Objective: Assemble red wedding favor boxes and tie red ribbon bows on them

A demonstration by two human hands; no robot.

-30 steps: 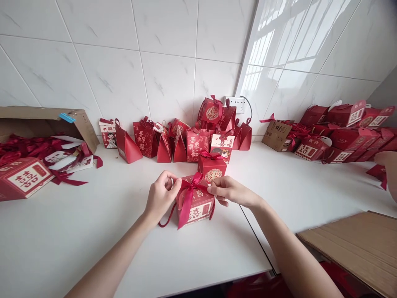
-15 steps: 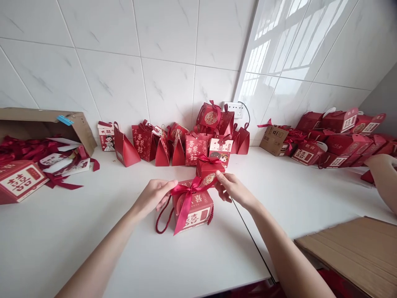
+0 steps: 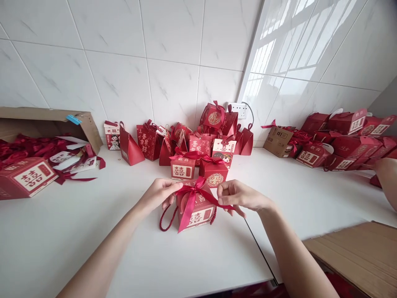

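A red gift box (image 3: 198, 211) with white label panels stands on the white table in front of me. A dark red cord handle (image 3: 167, 221) loops out at its left side. Across its top runs a shiny red ribbon (image 3: 187, 211) tied in a bow, one tail hanging down the front. My left hand (image 3: 164, 192) pinches the bow's left loop. At the box's right, my right hand (image 3: 240, 196) is closed on the ribbon's right end, with some fingers extended. Just behind stand a small red box (image 3: 182, 169) and another red box (image 3: 214, 174), both with ribbon bows.
Several red favor boxes (image 3: 130, 145) line the tiled wall. At left lies a cardboard carton (image 3: 93, 132) with ribbons, beside a red box (image 3: 27, 178). Stacked red boxes (image 3: 353, 145) are at right, near another person's hand (image 3: 386, 178). A cardboard flap (image 3: 356, 252) is at lower right.
My right hand has moved slightly right and down, drawing the ribbon end out to the right. My left hand stays at the bow. The small box behind now shows as the view shifts.
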